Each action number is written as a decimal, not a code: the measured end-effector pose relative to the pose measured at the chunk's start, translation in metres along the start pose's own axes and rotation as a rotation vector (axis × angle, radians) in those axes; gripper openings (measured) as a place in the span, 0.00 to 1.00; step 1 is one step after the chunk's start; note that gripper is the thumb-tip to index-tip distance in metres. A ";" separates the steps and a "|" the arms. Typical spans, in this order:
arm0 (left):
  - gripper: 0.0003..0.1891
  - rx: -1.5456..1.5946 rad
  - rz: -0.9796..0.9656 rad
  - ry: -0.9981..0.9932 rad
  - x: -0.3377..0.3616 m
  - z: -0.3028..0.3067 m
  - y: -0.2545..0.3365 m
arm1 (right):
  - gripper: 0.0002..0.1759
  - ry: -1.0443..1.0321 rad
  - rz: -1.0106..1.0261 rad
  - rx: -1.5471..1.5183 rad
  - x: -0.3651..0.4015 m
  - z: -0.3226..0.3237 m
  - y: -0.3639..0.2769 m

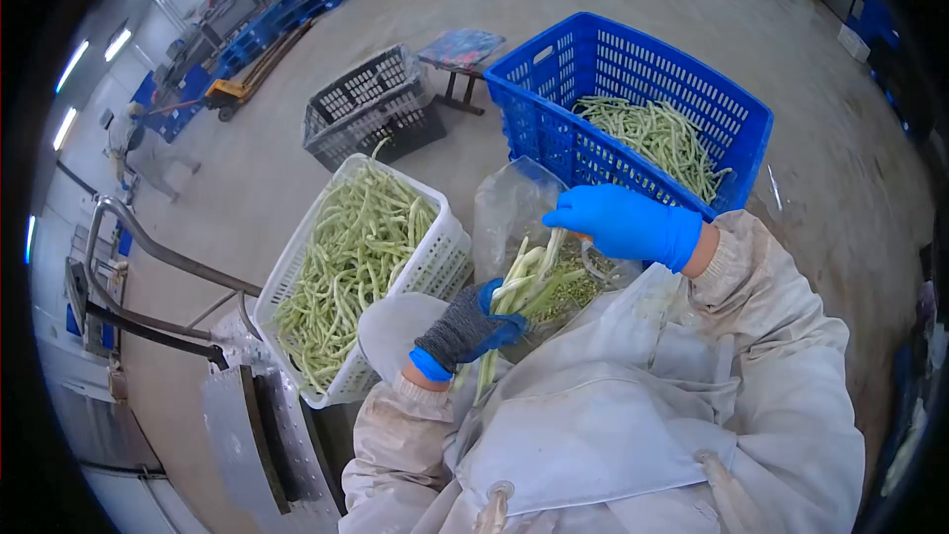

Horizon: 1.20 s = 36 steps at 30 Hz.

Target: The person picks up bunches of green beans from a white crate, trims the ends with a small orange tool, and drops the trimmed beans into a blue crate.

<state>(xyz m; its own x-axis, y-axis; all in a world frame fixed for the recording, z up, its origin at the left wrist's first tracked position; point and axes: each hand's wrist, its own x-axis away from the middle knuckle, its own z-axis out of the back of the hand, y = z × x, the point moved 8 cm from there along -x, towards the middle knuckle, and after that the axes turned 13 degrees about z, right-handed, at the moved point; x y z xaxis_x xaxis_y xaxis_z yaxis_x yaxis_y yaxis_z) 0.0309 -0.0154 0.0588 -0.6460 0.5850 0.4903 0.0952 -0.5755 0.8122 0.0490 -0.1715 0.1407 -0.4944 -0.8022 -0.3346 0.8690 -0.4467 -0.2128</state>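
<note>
My left hand (465, 328), in a grey and blue glove, is closed around a bunch of long green beans (529, 282). The bunch slants upward, and a few ends hang below the fist. My right hand (618, 222), in a blue glove, is closed at the upper ends of the bunch. A small orange spot shows under its fingers; what they grip is mostly hidden. Beneath both hands lies a clear plastic bag (509, 203) with small green bean trimmings (568, 295) in it.
A white crate (435, 257) heaped with beans stands at left. Ahead on the right is a blue crate (554, 129) holding more beans. A black crate (381, 124) and a low stool (463, 47) stand beyond. Metal rails (168, 249) rise at left; a person (143, 148) is in the distance.
</note>
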 end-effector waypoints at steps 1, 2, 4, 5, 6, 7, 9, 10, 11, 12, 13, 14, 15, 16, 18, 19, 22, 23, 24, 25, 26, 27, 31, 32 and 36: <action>0.21 0.003 0.000 0.002 0.001 0.002 0.001 | 0.17 -0.084 0.005 0.085 0.001 -0.005 0.000; 0.20 0.009 -0.003 0.003 0.002 0.004 0.002 | 0.17 -0.168 0.008 0.170 0.001 -0.010 0.001; 0.19 0.018 -0.007 0.004 0.002 0.006 -0.001 | 0.16 -0.205 -0.011 0.210 0.002 -0.015 0.001; 0.19 0.059 -0.009 -0.014 0.000 0.006 -0.004 | 0.15 -0.240 -0.030 0.250 0.003 -0.020 0.002; 0.18 0.100 -0.011 -0.033 -0.001 0.005 -0.007 | 0.15 -0.243 -0.030 0.249 0.006 -0.027 0.004; 0.18 0.103 -0.011 -0.034 -0.001 0.004 -0.006 | 0.13 -0.059 -0.096 0.124 0.012 -0.025 0.011; 0.17 0.187 0.034 0.035 0.001 0.007 -0.006 | 0.11 0.123 -0.164 -0.002 0.026 -0.023 0.025; 0.17 0.191 0.033 0.035 0.002 0.008 -0.005 | 0.09 0.351 -0.378 -0.051 0.044 -0.008 0.048; 0.18 0.190 0.000 0.052 0.005 0.009 -0.004 | 0.08 0.575 -0.588 -0.103 0.070 0.001 0.070; 0.20 0.185 -0.029 0.072 0.008 0.011 -0.003 | 0.08 0.634 -0.653 0.079 0.095 0.003 0.090; 0.20 0.182 -0.018 0.076 0.009 0.014 -0.007 | 0.08 0.492 -0.777 0.127 0.105 0.011 0.096; 0.19 0.130 0.007 0.093 0.007 0.015 -0.013 | 0.08 0.492 -0.774 0.118 0.103 0.016 0.093; 0.19 0.080 0.028 0.106 0.005 0.015 -0.016 | 0.10 0.528 -0.652 0.110 0.096 0.023 0.084; 0.19 0.081 0.028 0.104 0.002 0.014 -0.015 | 0.12 0.563 -0.534 0.107 0.091 0.033 0.074; 0.21 -0.206 -0.082 0.226 -0.002 0.013 -0.001 | 0.16 0.766 -0.381 -0.278 0.045 0.041 0.031; 0.21 -0.208 -0.084 0.217 -0.007 0.008 -0.002 | 0.17 0.708 -0.403 -0.485 0.023 0.028 0.013; 0.22 -0.336 -0.139 0.333 -0.011 0.005 0.003 | 0.17 0.543 -0.471 -0.611 0.011 -0.019 0.008; 0.22 -0.272 -0.151 0.358 -0.008 0.008 0.004 | 0.17 0.429 -0.512 -0.536 0.010 -0.036 0.013; 0.22 -0.205 -0.161 0.388 -0.005 0.012 0.004 | 0.17 0.431 -0.505 -0.537 0.012 -0.043 0.016; 0.22 -0.204 -0.158 0.394 -0.003 0.014 0.003 | 0.16 0.417 -0.569 -0.674 0.018 -0.055 0.021; 0.23 -0.174 -0.128 0.357 -0.003 0.013 -0.001 | 0.16 0.400 -0.637 -0.812 0.023 -0.067 0.024; 0.23 -0.145 -0.098 0.315 -0.004 0.011 -0.004 | 0.16 0.399 -0.637 -0.815 0.024 -0.071 0.026; 0.23 -0.195 -0.113 0.311 -0.006 0.008 -0.005 | 0.15 0.399 -0.420 -0.631 0.017 -0.060 0.016; 0.23 -0.165 -0.080 0.291 -0.005 0.008 -0.005 | 0.14 0.375 -0.399 -0.598 0.015 -0.058 0.014; 0.22 -0.140 -0.106 0.295 -0.004 0.008 -0.005 | 0.11 0.398 -0.338 -0.432 0.010 -0.049 0.006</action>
<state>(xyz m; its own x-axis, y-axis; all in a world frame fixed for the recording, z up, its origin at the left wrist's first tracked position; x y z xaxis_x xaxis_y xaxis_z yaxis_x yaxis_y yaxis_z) 0.0392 -0.0106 0.0552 -0.8397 0.4673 0.2765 -0.0760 -0.6054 0.7923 0.0483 -0.1624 0.0909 -0.7794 -0.4021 -0.4806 0.6199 -0.3829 -0.6850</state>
